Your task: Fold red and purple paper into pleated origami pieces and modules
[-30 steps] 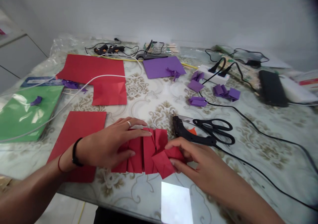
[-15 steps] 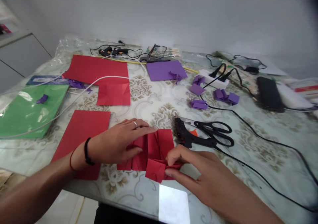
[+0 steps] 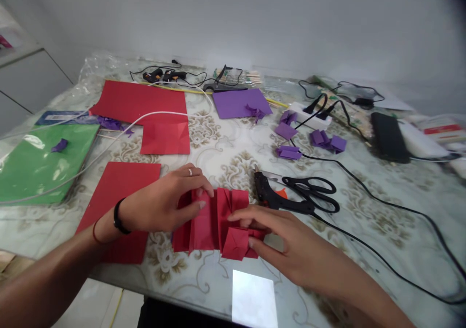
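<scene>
A pleated red paper [image 3: 209, 221] lies near the table's front edge. My left hand [image 3: 163, 203] rests on its left half, fingers curled down onto the folds, a ring on one finger and a black band at the wrist. My right hand [image 3: 280, 243] pinches the folded lower right corner of the same paper between thumb and fingers. A flat red sheet [image 3: 116, 199] lies under my left wrist.
A black glue gun [image 3: 271, 198] and black scissors [image 3: 313, 189] lie just right of the paper, with a black cable [image 3: 382, 206] running off right. Farther back are red sheets [image 3: 140, 102], a purple sheet [image 3: 238, 102], purple folded pieces [image 3: 327, 141], a green pad [image 3: 32, 165], a power strip [image 3: 309, 114].
My left hand's fingers drew back and curled on the pleats. My right hand folded the paper's lower right corner over and now presses it down.
</scene>
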The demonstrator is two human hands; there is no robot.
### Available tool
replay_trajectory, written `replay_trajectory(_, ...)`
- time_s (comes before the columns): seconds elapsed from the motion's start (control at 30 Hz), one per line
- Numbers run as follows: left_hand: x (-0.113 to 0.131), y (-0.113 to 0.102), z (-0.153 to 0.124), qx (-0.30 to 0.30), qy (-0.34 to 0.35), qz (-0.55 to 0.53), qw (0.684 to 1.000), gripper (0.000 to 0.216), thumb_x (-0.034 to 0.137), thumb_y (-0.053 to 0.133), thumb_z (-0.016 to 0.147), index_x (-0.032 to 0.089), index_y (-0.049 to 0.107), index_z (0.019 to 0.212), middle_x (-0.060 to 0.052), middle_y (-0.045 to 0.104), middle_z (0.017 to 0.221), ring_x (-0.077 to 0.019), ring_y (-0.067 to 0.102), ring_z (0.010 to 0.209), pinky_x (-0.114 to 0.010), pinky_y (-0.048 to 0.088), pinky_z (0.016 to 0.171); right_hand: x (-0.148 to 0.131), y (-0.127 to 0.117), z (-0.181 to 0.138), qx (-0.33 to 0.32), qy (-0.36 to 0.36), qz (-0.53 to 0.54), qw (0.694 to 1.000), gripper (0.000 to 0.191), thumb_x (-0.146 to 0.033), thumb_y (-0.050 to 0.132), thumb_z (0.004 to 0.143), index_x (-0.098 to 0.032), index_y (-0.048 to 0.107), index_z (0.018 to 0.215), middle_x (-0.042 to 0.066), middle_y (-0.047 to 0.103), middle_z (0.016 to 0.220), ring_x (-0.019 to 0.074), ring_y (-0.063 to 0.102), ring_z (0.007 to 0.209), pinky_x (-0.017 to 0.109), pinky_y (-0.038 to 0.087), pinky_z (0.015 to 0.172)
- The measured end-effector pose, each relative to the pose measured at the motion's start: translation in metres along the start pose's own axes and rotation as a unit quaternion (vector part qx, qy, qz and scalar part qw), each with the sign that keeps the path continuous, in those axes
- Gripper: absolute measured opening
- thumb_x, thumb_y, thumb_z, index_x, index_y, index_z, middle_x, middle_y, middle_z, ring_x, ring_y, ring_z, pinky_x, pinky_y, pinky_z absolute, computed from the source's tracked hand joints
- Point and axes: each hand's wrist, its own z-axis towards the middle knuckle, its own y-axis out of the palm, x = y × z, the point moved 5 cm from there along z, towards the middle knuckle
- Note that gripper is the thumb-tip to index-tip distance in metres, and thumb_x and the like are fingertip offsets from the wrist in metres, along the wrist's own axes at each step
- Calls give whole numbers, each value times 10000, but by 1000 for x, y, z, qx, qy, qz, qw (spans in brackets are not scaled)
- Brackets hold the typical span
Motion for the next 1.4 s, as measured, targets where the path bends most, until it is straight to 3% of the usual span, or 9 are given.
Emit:
replay_trajectory(0.13, 4, 4, 1, 6, 39, 2, 999, 222, 136, 537, 970, 191, 673, 1136, -74, 679, 1106, -217, 630, 1074, -376, 520, 975, 0, -10, -5, 25, -23, 8, 999, 364, -189, 538, 955, -308, 681, 1267, 46, 743, 1264, 220, 709, 1140, 378, 588, 967)
replay_trajectory(0.3, 8, 15, 2, -4, 77, 45, 996, 204, 276, 599, 1008, 190, 686, 1170, -99, 685, 1209, -261, 627, 1154, -441, 477, 1045, 10, -29, -8, 109, 8, 44, 993, 276, -267, 528, 995, -284, 676, 1227, 60, 749, 1149, 209, 724, 982, 285, 599, 735)
replay_trajectory(0.53, 3, 25, 2, -16, 79, 135, 988, 292, 448, 650, 991, 194, 700, 1127, -117, 671, 1236, -326, 606, 1179, -529, 447, 1063, 24, -39, -11, 227, 36, 85, 969, 283, -284, 512, 1008, -270, 632, 1264, 58, 731, 1144, 185, 740, 897, 275, 577, 719)
replay_trajectory(0.73, -8, 34, 0, -35, 63, 171, 983, 318, 342, 668, 962, 207, 647, 1249, -139, 625, 1363, -351, 603, 1240, -556, 487, 1060, 17, -52, -16, 157, -12, -43, 987, 246, -161, 509, 924, -266, 703, 1034, 26, 771, 1015, 200, 726, 893, 305, 555, 761)
replay_trajectory(0.83, -9, 34, -2, -26, 62, 171, 983, 390, 350, 692, 956, 204, 579, 1300, -145, 620, 1372, -335, 610, 1257, -533, 505, 1069, 16, -52, -14, 151, -25, -66, 986, 254, -165, 496, 943, -275, 706, 1035, 18, 773, 1023, 199, 723, 920, 325, 550, 810)
replay_trajectory(0.97, -6, 30, -3, 3, 65, 162, 985, 557, 338, 688, 961, 178, 449, 1438, -192, 541, 1460, -331, 590, 1319, -515, 518, 1076, 23, -55, -17, 234, -17, 17, 972, 266, -211, 521, 984, -297, 681, 1178, 17, 763, 1075, 176, 725, 924, 276, 560, 766)
replay_trajectory(1.17, -6, 35, -3, -40, 93, 177, 979, 407, 324, 677, 960, 239, 591, 1349, -126, 587, 1468, -307, 660, 1228, -503, 537, 1056, 23, -51, -15, 287, -33, 207, 935, 83, -265, 661, 961, -281, 705, 1029, -17, 756, 940, 116, 714, 774, 188, 551, 668)
replay_trajectory(1.27, -3, 39, -3, -48, 118, 152, 980, 419, 317, 669, 961, 225, 585, 1362, -125, 609, 1460, -293, 667, 1227, -479, 540, 1062, 15, -35, -6, 250, -20, 225, 941, 69, -241, 667, 951, -274, 689, 1008, -27, 754, 897, 120, 712, 761, 202, 555, 676)
replay_trajectory(1.4, 1, 38, 0, -36, 104, 96, 989, 394, 256, 650, 965, 182, 537, 1335, -131, 691, 1324, -266, 676, 1221, -430, 546, 1066, 10, -12, 10, 176, -3, 128, 976, 144, -122, 626, 913, -244, 690, 955, -18, 761, 894, 140, 712, 799, 236, 539, 711)
